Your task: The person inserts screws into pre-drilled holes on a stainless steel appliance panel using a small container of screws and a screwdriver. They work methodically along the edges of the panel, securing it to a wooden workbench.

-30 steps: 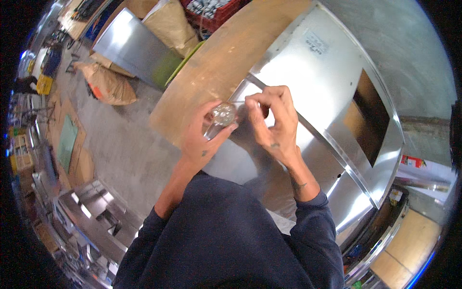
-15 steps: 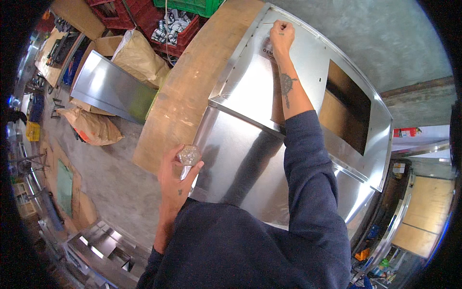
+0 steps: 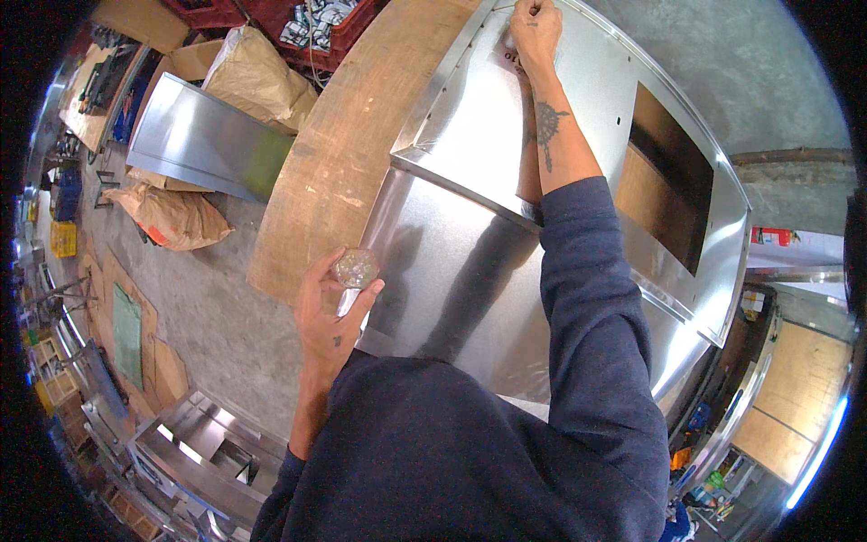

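My left hand (image 3: 327,303) curls around a small round container (image 3: 356,268), whose top looks clear with greyish-brown bits inside. It is held beside the near left edge of a large sheet-metal body (image 3: 452,244). My right arm stretches across the shiny metal. At the far end, my right hand (image 3: 536,32) is closed in a pinch over the upper panel (image 3: 578,81), near its row of small holes. A thin light line sticks out left of the fingers; what they hold is too small to name. A reddish printed mark (image 3: 508,59) lies partly behind the wrist.
A rectangular opening (image 3: 664,181) is cut in the panel's right side. The metal body rests on a wooden board (image 3: 316,181). To the left stand a bent metal sheet (image 3: 199,140), paper sacks (image 3: 172,217) and a red crate (image 3: 352,36) of metal parts.
The view has shifted, so the metal body and both hands sit higher in the picture. Both hands keep nearly the same places and grips.
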`<state>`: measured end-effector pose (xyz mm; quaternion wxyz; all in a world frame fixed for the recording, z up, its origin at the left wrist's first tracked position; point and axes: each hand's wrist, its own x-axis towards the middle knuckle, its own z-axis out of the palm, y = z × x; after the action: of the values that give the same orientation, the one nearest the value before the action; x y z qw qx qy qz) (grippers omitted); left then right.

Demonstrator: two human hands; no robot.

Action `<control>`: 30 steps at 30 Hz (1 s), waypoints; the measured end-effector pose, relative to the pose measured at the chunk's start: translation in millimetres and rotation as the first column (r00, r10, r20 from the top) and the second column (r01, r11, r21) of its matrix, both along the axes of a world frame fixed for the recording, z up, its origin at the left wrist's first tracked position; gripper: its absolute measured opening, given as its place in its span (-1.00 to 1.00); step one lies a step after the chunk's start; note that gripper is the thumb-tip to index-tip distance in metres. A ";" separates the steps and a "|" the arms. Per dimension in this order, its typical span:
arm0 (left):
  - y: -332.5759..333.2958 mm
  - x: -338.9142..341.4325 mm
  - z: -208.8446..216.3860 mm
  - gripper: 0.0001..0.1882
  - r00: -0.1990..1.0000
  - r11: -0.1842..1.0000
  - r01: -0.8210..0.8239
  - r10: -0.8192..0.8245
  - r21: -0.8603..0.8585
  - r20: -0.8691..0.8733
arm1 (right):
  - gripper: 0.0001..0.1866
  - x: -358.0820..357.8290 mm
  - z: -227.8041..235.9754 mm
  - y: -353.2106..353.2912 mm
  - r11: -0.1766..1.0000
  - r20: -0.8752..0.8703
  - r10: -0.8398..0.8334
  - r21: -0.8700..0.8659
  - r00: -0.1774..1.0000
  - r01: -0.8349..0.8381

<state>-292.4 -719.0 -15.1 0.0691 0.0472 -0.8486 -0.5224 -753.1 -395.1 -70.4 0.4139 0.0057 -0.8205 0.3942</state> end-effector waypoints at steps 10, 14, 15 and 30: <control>1.6 -0.7 -2.4 -0.33 0.998 0.998 -0.042 0.044 0.036 -0.051 | -0.62 1.3 -0.3 -3.9 1.000 0.000 0.022 0.019 1.000 -0.022; 2.0 0.0 -1.1 -0.33 0.998 0.999 -0.047 0.048 0.027 -0.034 | -0.63 3.3 -1.0 -1.6 0.996 -0.009 0.087 0.028 0.996 -0.087; 1.8 0.3 -1.9 -0.33 0.998 0.998 -0.051 0.051 0.023 -0.030 | -0.63 3.1 -0.7 -2.4 0.997 -0.018 0.074 0.024 0.997 -0.073; 1.9 -1.6 -2.0 -0.32 0.999 1.000 -0.022 0.022 0.010 -0.043 | -0.63 3.9 -0.3 -4.6 0.997 0.017 0.071 0.021 0.997 -0.071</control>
<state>-294.0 -717.1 -17.0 0.0929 0.0454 -0.8439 -0.5265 -749.2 -399.7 -70.6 0.3930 0.0362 -0.8273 0.3997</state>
